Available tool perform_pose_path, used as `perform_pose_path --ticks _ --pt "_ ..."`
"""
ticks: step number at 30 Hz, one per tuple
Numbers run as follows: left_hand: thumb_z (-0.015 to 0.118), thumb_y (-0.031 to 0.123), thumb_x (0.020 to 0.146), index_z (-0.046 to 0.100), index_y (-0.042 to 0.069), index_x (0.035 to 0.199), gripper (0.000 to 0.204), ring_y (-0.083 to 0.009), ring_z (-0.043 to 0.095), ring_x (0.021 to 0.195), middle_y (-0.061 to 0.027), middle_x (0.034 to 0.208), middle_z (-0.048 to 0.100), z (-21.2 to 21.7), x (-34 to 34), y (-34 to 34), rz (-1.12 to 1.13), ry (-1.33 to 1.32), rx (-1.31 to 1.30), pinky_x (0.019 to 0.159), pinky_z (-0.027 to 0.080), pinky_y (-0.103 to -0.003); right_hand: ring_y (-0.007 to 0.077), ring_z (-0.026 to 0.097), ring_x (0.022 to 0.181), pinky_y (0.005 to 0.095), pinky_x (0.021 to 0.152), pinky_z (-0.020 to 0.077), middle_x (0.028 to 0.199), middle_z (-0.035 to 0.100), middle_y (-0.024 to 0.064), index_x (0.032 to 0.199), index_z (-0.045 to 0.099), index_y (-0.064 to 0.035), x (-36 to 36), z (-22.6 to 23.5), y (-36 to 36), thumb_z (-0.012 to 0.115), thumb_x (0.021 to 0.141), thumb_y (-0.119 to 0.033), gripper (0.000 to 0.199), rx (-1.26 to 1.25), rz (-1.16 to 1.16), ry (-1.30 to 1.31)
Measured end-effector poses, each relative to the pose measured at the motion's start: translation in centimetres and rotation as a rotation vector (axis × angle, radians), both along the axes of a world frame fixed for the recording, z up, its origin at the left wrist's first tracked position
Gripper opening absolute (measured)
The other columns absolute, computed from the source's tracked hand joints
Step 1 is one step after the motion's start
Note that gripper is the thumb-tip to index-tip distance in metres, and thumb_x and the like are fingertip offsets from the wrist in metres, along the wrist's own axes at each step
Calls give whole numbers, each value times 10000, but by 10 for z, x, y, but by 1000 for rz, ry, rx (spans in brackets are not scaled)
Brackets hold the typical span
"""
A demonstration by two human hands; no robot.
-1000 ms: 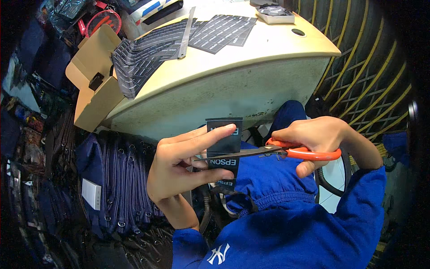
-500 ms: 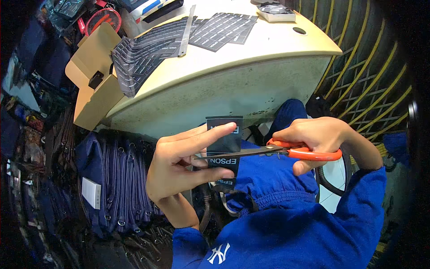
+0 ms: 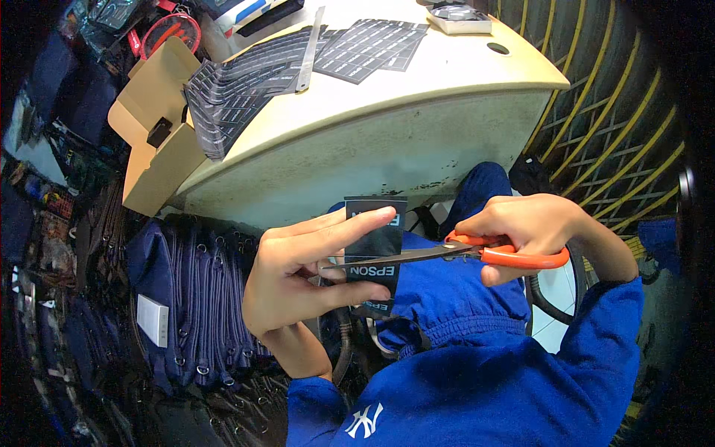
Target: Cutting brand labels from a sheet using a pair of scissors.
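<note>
My left hand grips a narrow black strip of printed labels, its fingers on the upper part and its thumb on the lower part. Orange-handled scissors are in my right hand, with the fingers wrapped round the handles. Their long metal blades lie level across the strip, pointing left between my left thumb and fingers. The blades look almost together, and I cannot tell how far the strip is cut. Both hands are held above my lap, in front of the desk.
On the pale desk lie dark printed label sheets, a metal ruler and a small tray of dark pieces. An open cardboard box leans at the desk's left end. Dark blue straps with metal rings are piled at left, bearing a white box.
The strip has shifted very slightly downward in my left hand's grip. The scissor blades look a little closer together across it; both hands stay nearly in place.
</note>
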State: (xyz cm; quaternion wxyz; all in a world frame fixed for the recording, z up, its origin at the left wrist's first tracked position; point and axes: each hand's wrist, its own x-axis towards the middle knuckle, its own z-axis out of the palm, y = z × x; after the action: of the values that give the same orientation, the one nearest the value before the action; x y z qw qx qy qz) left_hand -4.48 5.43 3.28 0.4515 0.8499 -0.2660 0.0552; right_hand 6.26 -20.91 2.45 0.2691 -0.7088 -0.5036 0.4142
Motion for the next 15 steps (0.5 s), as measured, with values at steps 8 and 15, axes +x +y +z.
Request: perform_pose_path --ticks 8,15 --pt "835 111 522 584 -25 1153 693 -145 562 752 -146 939 641 -4 3 -1 -27 -85 -60 688 451 -231 262 524 591 348 534 413 688 527 150 983 460 67 1 -20 -8 573 722 -685 804 134 60 55" --pt "836 110 526 585 -21 1153 688 -154 576 761 -157 958 642 -6 2 -1 3 -8 -29 703 455 -237 254 532 630 334 558 424 749 540 156 1028 447 83 1 -14 -8 575 685 -723 885 67 71 72"
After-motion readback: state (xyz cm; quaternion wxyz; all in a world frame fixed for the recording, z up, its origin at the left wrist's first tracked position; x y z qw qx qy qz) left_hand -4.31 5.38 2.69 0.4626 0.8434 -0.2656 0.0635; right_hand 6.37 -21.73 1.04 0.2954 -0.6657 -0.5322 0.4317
